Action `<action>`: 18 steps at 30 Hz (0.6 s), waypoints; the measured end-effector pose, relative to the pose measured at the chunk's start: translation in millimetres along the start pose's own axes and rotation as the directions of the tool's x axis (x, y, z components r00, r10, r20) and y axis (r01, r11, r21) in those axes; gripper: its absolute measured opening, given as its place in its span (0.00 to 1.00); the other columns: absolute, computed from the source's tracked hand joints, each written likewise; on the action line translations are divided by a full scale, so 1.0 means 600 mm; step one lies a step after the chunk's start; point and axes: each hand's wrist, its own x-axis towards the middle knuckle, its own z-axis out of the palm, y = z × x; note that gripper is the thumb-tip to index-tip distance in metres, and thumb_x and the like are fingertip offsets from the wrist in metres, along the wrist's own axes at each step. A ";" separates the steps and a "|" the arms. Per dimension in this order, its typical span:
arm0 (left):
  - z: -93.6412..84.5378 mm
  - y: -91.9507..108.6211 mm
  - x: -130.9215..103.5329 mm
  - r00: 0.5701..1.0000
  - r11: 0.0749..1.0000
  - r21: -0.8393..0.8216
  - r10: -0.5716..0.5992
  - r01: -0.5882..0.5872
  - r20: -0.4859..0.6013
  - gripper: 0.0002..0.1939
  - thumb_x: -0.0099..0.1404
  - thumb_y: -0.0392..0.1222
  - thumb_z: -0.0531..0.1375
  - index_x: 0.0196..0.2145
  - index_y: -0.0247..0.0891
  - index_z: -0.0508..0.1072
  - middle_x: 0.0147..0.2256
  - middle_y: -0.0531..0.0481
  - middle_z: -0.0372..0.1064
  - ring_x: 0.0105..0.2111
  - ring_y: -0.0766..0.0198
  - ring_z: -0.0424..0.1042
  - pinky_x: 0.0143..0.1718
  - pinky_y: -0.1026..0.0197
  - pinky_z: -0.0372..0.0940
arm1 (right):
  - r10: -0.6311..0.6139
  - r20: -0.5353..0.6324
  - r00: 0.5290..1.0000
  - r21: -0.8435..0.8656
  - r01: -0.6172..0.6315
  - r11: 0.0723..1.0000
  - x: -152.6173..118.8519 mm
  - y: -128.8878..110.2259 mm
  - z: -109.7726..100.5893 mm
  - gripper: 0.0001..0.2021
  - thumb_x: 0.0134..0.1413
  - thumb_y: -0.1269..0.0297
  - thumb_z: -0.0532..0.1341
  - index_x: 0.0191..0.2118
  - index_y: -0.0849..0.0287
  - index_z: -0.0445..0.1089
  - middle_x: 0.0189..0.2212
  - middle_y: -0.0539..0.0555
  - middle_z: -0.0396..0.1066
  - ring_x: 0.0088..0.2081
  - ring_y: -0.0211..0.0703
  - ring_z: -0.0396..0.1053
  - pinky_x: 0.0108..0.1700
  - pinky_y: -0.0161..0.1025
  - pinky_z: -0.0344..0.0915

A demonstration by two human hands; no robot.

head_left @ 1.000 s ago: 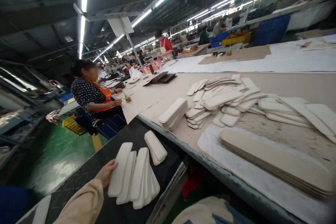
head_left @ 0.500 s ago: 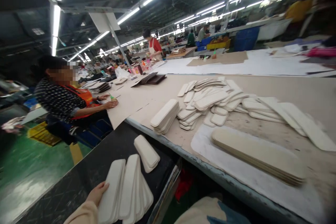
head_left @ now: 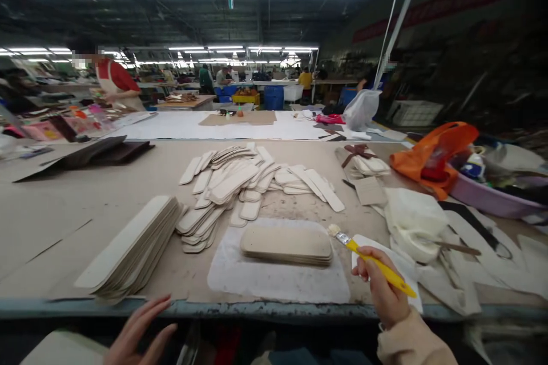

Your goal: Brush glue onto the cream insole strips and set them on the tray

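My right hand (head_left: 383,285) is closed round the yellow handle of a paintbrush (head_left: 357,248). Its pale bristles point left, beside the right end of a neat stack of beige rounded panels (head_left: 286,241). That stack lies on a white sheet (head_left: 240,279). At the table's front edge, my left hand (head_left: 141,331) has its fingers apart and nothing in them. Below it, at the lower left, part of a white panel (head_left: 66,349) shows. A tall leaning stack of panels (head_left: 128,245) stands on the table beyond the left hand.
A loose heap of panels (head_left: 235,177) covers the middle of the table. On the right are a white container (head_left: 413,222) with a stick across it, an orange bag (head_left: 432,159) and a lilac basin (head_left: 492,194). A person in red (head_left: 117,80) stands at the back left.
My view has swung right, from the black side surface to the table. My left hand has come away from the white panels there. My right hand, holding the paintbrush, is now in view.
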 end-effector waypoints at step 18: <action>0.225 0.075 0.220 0.787 0.912 -0.343 0.378 -0.225 0.488 0.39 0.58 0.48 0.62 0.63 0.41 0.51 0.63 0.41 0.50 0.64 0.50 0.47 0.64 0.45 0.44 | 0.286 0.386 0.877 0.109 -0.351 0.930 0.013 -0.047 0.246 0.17 0.59 0.49 0.54 0.36 0.60 0.64 0.16 0.44 0.59 0.16 0.31 0.52 0.18 0.29 0.49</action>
